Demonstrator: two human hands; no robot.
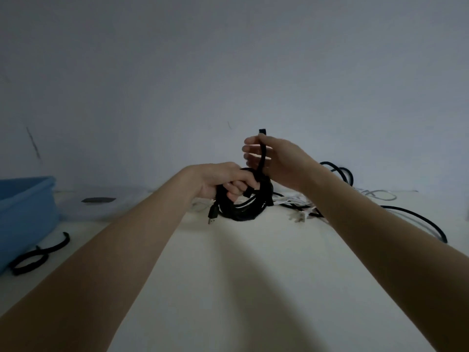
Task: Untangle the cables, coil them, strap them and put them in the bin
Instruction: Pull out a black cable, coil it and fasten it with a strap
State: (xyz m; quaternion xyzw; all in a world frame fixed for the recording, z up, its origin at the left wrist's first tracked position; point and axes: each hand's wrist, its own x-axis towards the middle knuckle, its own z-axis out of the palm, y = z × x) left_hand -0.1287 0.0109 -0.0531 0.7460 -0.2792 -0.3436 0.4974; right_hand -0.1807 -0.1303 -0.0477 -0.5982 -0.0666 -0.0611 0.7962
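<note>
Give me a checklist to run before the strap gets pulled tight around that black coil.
1. Coil held firmly: the left hand grips the coiled black cable above the table: ok.
2. Strap in hand: the right hand pinches the black strap, its end pointing up: ok.
3. Strap wrapped fully round every loop: hidden behind the fingers: cannot tell.
4. Loose end tucked in: the USB plug hangs out below the coil: not ok.
5. Bin within reach: the blue bin stands at the left: ok.
6. Other cables untangled: the pile still lies mixed: not ok.
</note>
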